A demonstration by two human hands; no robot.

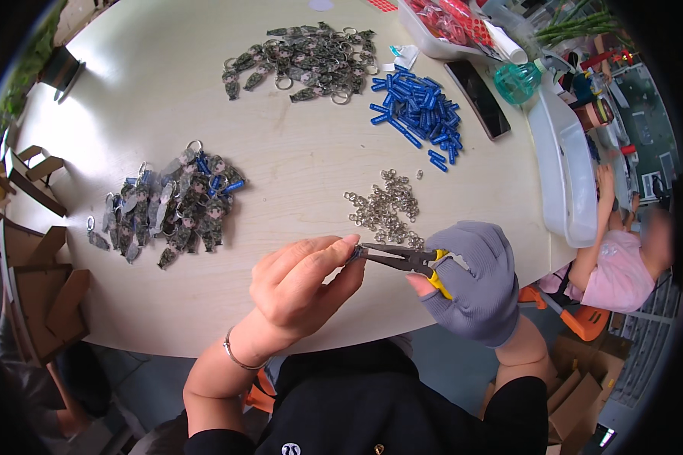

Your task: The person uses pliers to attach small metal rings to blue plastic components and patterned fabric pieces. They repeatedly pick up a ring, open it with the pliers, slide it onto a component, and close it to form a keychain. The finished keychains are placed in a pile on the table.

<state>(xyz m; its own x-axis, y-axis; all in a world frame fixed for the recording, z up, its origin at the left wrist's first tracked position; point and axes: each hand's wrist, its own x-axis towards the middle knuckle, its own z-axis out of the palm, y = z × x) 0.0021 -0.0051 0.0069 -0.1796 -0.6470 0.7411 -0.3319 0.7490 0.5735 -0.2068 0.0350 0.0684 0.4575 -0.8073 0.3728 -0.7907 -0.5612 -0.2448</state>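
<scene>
My right hand point(474, 284), in a grey glove that leaves the thumb tip bare, is closed round the yellow handles of long-nose pliers point(410, 260). The dark jaws point left, slightly apart, and reach my left hand point(303, 280). My bare left hand pinches a small dark piece point(354, 254) at the jaw tips; the fingers hide most of it. Just beyond the pliers lies a heap of small silver metal links point(385, 206). A pile of camouflage-patterned figure keychains point(178, 201), some with blue tubes attached, lies left of my left hand.
More figure keychains with rings point(303, 61) lie at the far side, beside a pile of blue tubes point(421, 110). A phone point(478, 98), a green spray bottle point(517, 81), a bin of red packets point(440, 30) and a white plastic tub point(561, 167) line the right. Another person point(618, 265) sits at right.
</scene>
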